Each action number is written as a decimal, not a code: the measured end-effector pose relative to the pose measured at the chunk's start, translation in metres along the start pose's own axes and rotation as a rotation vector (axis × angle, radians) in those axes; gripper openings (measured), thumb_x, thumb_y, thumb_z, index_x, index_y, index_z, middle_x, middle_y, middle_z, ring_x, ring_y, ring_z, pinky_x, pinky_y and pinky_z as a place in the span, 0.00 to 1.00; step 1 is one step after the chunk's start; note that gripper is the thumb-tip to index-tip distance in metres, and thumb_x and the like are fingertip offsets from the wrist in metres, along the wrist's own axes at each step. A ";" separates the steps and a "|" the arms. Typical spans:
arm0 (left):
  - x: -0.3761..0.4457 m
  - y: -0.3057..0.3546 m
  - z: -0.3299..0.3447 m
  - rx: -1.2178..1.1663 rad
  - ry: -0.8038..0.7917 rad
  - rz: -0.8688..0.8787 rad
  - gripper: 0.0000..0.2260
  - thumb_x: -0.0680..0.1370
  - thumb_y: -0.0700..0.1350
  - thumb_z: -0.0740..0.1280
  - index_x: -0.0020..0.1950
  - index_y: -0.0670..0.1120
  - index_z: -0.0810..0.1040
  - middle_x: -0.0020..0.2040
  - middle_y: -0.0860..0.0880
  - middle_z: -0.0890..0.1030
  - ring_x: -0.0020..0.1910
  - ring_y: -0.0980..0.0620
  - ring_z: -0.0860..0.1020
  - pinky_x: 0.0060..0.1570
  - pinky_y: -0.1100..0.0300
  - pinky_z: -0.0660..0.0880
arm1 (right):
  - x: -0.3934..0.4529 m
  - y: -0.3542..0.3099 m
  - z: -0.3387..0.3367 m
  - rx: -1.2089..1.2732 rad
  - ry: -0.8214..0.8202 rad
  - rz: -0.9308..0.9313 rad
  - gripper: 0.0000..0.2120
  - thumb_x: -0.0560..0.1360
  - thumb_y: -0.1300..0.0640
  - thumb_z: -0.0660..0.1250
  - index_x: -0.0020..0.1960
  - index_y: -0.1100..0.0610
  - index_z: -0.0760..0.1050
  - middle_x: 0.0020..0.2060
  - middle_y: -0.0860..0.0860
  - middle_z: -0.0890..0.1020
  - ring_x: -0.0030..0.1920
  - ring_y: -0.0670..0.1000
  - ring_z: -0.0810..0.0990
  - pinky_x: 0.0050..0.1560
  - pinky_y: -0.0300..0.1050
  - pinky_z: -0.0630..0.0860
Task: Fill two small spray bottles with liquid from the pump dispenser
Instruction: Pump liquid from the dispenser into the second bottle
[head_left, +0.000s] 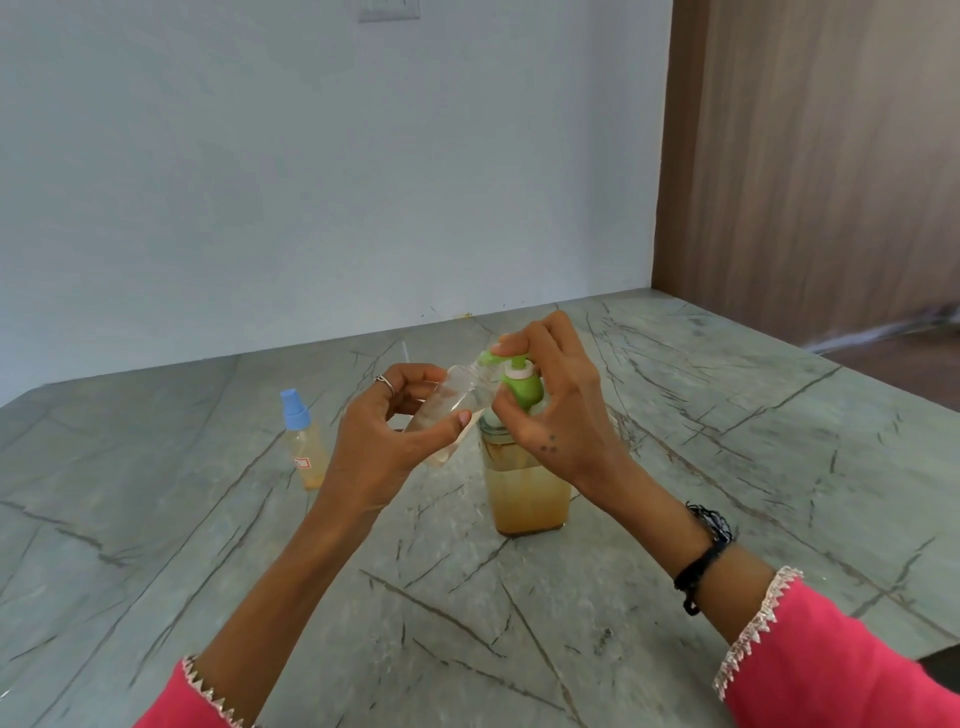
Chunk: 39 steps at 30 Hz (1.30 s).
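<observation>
My left hand (395, 431) grips a small clear spray bottle (457, 397), uncapped and tilted, with its mouth up against the green pump nozzle (488, 358). The pump dispenser (524, 493) is a clear jar of amber liquid with a green pump head (521, 387), standing on the table. My right hand (550, 410) is curled round the pump head, with its forefinger pressing on top. A second small spray bottle (306, 447) with a blue cap and amber liquid stands upright to the left, apart from both hands.
The grey marble table (467, 623) runs to a white wall behind and a wooden panel (810, 166) at the right. A thin white tube (405, 352) shows behind my left hand.
</observation>
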<state>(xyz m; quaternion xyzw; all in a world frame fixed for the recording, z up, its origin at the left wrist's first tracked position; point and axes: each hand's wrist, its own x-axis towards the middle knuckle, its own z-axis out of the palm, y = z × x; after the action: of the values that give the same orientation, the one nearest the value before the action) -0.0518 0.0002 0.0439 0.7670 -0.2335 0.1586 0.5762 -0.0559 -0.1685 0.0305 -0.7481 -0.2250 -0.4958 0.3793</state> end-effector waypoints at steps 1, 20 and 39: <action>0.000 0.000 0.000 -0.008 0.001 0.002 0.13 0.62 0.49 0.73 0.45 0.58 0.76 0.39 0.64 0.80 0.40 0.64 0.76 0.41 0.65 0.76 | -0.001 0.000 0.000 0.003 -0.015 -0.002 0.15 0.66 0.63 0.67 0.53 0.56 0.71 0.47 0.48 0.69 0.39 0.42 0.72 0.35 0.31 0.71; -0.002 -0.001 0.002 -0.065 -0.001 -0.013 0.16 0.59 0.56 0.73 0.45 0.58 0.77 0.44 0.54 0.81 0.43 0.60 0.77 0.43 0.61 0.77 | 0.002 0.002 -0.001 0.124 -0.034 0.099 0.17 0.65 0.66 0.67 0.51 0.53 0.72 0.48 0.51 0.72 0.43 0.47 0.75 0.40 0.42 0.76; -0.011 0.003 0.005 -0.118 0.017 -0.015 0.14 0.67 0.46 0.75 0.48 0.57 0.76 0.45 0.55 0.81 0.43 0.60 0.77 0.42 0.66 0.75 | -0.006 0.004 -0.007 0.355 -0.171 0.307 0.22 0.71 0.67 0.70 0.63 0.58 0.69 0.49 0.38 0.80 0.51 0.48 0.81 0.53 0.51 0.79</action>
<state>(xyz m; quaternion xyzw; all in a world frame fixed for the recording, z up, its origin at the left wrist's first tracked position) -0.0630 -0.0034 0.0392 0.7319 -0.2320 0.1468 0.6237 -0.0592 -0.1761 0.0250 -0.7346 -0.2236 -0.3199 0.5550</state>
